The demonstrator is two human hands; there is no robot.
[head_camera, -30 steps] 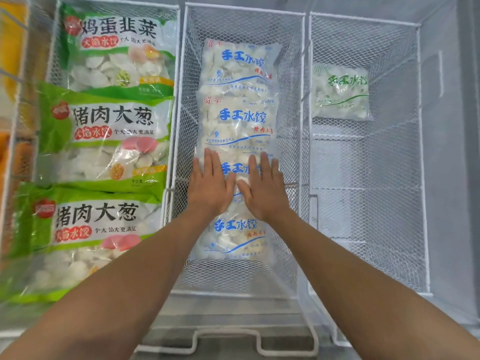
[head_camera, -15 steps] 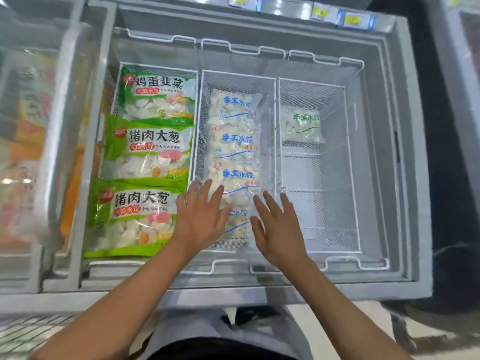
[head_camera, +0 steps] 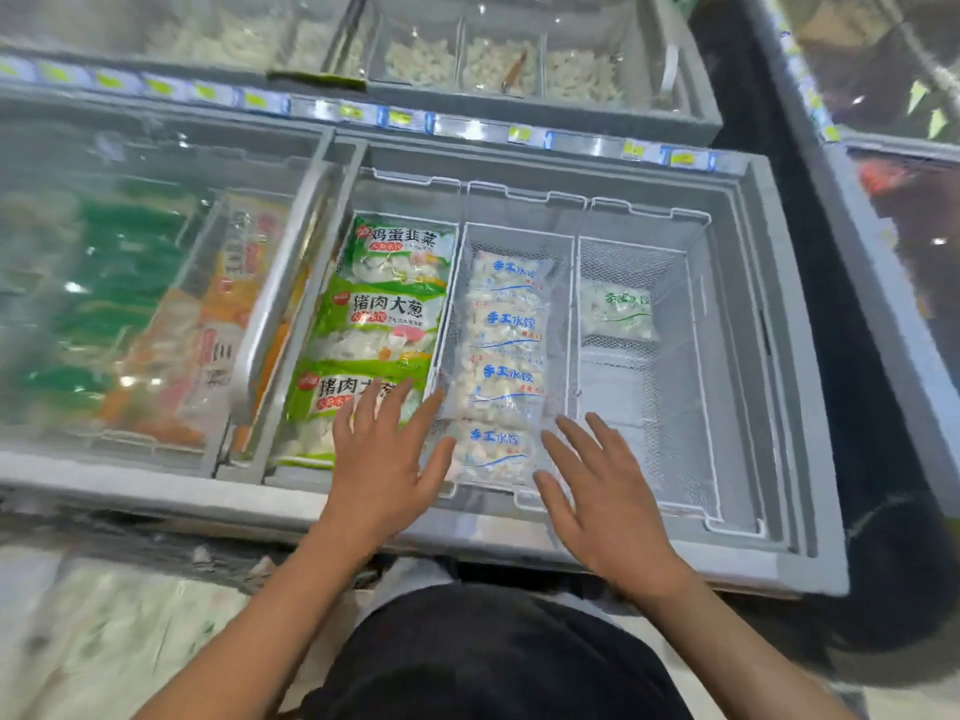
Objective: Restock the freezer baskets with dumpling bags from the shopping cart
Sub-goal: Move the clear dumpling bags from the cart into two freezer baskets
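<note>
Our hands spread flat above the freezer's near edge, holding nothing.

Our left hand (head_camera: pixel 382 462) and right hand (head_camera: pixel 608 504) flank the middle basket (head_camera: pixel 569 314), where four clear bags (head_camera: pixel 506 324) read 手工水饺 in blue; green bags (head_camera: pixel 382 317) to the left read 猪肉大葱 and 鸡蛋韭菜.

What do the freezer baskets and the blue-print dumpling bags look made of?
Baskets: white-coated wire mesh by the look, thin rods with a fine grid you can see through. Blue-print bags: clear, glossy plastic film, probably; dumplings show through and the surface wrinkles.
</note>
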